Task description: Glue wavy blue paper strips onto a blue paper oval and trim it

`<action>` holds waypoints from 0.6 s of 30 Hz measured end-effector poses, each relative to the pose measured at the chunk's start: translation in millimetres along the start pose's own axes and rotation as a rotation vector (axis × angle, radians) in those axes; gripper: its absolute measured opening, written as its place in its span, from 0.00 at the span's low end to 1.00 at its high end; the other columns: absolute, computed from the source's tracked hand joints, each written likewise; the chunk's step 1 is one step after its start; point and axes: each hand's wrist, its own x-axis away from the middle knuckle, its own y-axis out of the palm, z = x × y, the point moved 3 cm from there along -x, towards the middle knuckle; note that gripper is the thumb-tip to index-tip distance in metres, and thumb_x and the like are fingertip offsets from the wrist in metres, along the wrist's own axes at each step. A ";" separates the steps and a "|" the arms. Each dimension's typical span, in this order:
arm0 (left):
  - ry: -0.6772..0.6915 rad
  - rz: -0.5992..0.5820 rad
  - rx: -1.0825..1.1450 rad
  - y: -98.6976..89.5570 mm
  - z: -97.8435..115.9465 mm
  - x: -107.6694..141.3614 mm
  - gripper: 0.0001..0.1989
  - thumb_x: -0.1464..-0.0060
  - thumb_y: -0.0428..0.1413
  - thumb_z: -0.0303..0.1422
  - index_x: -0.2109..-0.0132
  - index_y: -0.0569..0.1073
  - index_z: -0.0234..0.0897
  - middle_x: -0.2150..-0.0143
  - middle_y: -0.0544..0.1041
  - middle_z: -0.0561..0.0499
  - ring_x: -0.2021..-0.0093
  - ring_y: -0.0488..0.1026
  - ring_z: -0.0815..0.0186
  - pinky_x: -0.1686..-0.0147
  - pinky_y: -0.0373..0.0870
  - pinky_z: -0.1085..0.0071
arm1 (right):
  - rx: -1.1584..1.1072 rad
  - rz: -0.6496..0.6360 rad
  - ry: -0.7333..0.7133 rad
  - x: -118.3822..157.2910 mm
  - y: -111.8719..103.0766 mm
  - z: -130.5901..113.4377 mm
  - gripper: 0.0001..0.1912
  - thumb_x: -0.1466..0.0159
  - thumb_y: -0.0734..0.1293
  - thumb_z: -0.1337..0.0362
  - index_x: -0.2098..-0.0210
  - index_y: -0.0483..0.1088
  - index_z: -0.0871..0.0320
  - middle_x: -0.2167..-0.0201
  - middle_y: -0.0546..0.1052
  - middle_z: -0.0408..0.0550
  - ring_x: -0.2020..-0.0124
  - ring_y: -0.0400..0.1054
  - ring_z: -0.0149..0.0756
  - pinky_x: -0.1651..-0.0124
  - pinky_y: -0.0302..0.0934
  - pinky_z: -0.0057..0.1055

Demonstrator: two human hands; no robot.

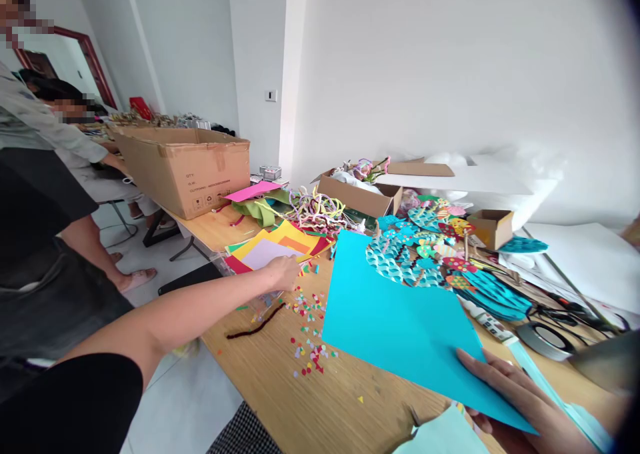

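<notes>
My right hand [520, 394] grips the lower right corner of a large turquoise sheet of paper [400, 327], which has a curved bite cut out of its top edge. My left arm is stretched across the table, and my left hand [284, 272] is closed at the near right edge of a pile of coloured paper. On that pile lie a lilac sheet [263, 253] and a yellow sheet [285, 234]; whatever the left fingers pinch is hidden. Small paper punchings [313, 357] are scattered between my hands. A brown pipe cleaner [256, 324] lies nearby.
A big cardboard box [200, 174] stands at the far left, beside a standing person [40, 174]. Pipe cleaners [320, 207], a smaller box [355, 194] and patterned paper cutouts [405, 254] crowd the back. At right are a tape roll [545, 339] and a power strip [485, 321].
</notes>
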 end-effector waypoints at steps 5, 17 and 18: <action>-0.017 0.016 0.018 -0.5 4.8 0.3 0.16 0.41 0.54 0.37 0.48 0.69 0.35 0.49 0.71 0.45 0.54 0.72 0.60 0.56 0.72 0.58 | -0.022 0.033 0.035 2.8 7.2 4.8 0.15 0.59 0.79 0.61 0.79 0.71 0.57 0.82 0.66 0.41 0.83 0.61 0.29 0.86 0.59 0.22; 0.011 -0.003 0.159 -8.1 -26.0 -3.9 0.14 0.40 0.54 0.38 0.51 0.70 0.34 0.53 0.73 0.46 0.57 0.73 0.62 0.57 0.72 0.59 | 0.010 -0.121 0.109 -22.0 45.7 21.7 0.16 0.49 0.74 0.55 0.79 0.67 0.59 0.86 0.72 0.45 0.86 0.62 0.27 0.85 0.56 0.19; 0.008 -0.006 0.171 -7.6 -27.5 -4.4 0.14 0.40 0.53 0.38 0.51 0.70 0.34 0.52 0.73 0.46 0.56 0.73 0.62 0.57 0.72 0.59 | 0.008 -0.135 0.102 -24.8 49.9 21.6 0.17 0.49 0.74 0.55 0.79 0.67 0.59 0.86 0.71 0.45 0.87 0.61 0.26 0.85 0.56 0.19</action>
